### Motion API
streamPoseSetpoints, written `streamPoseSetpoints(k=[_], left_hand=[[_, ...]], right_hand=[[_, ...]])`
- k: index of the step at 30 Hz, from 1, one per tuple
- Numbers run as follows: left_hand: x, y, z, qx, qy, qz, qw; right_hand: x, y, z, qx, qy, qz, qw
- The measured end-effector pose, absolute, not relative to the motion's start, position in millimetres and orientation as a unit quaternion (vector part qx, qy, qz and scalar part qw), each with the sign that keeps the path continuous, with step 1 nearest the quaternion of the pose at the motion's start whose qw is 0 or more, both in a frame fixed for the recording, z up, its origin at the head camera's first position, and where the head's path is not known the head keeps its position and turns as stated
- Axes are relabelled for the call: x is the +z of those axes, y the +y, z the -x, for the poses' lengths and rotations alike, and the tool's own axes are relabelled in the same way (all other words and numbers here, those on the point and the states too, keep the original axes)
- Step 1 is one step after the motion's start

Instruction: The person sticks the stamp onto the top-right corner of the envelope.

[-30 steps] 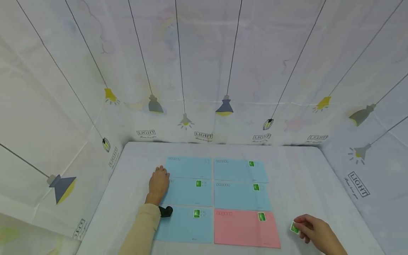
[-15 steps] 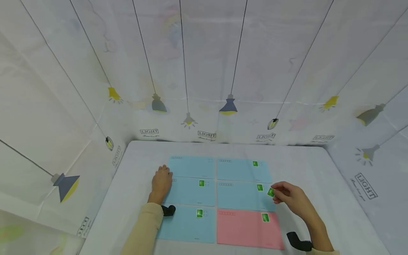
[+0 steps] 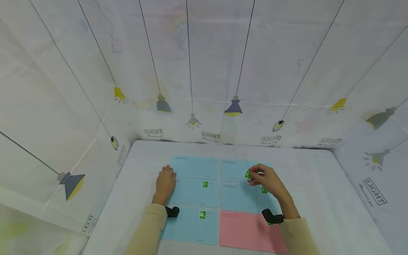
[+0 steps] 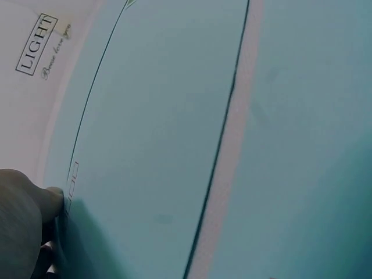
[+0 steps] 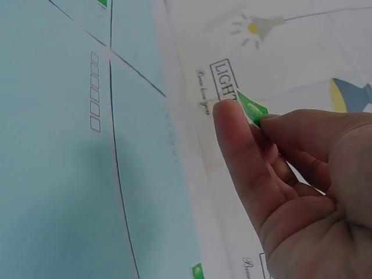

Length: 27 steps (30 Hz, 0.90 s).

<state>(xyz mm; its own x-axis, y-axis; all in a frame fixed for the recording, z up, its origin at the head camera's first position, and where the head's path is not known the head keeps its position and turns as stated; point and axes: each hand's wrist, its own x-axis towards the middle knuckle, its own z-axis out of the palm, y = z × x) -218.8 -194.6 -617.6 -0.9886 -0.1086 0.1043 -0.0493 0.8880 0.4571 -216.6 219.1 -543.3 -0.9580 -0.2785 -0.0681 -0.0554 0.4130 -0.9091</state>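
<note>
My right hand (image 3: 269, 181) pinches a small green postage stamp (image 3: 248, 174) with a white border between thumb and fingers, above the upper right blue envelope (image 3: 234, 170). Seen from the right wrist, the stamp (image 5: 253, 108) sticks up beyond the fingertips. At the left, my left hand (image 3: 165, 182) rests on the left edges of the upper left envelope (image 3: 195, 167) and the middle left envelope (image 3: 194, 194). Its thumb (image 4: 49, 202) touches the blue paper in the left wrist view. No stamp shows on the upper left envelope.
Below lie a blue envelope (image 3: 188, 226) and a pink envelope (image 3: 242, 233), beside the middle right blue one (image 3: 242, 198). The other envelopes bear green stamps, partly hidden by the right arm. A white cloth (image 3: 318, 184) covers the table; printed walls surround it.
My right hand has carried the stamp from beside the pink envelope up and left to over the upper right envelope. My left hand has stayed put while the view shifted slightly.
</note>
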Motion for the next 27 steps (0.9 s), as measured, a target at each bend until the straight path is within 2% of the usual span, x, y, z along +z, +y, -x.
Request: streamPoseSetpoints(k=[14, 27], left_hand=[[-615.4, -193.3, 216.4, -0.245, -0.966, -0.049, 0.058], [-618.3, -194.6, 220.7, -0.238, -0.968, -0.057, 0.054]], right_hand=[[-570.4, 159.5, 281.2, -0.542, 0.824, 0.063, 0.153], [-577.0, 111.1, 316.9, -0.522, 0.833, 0.069, 0.171]])
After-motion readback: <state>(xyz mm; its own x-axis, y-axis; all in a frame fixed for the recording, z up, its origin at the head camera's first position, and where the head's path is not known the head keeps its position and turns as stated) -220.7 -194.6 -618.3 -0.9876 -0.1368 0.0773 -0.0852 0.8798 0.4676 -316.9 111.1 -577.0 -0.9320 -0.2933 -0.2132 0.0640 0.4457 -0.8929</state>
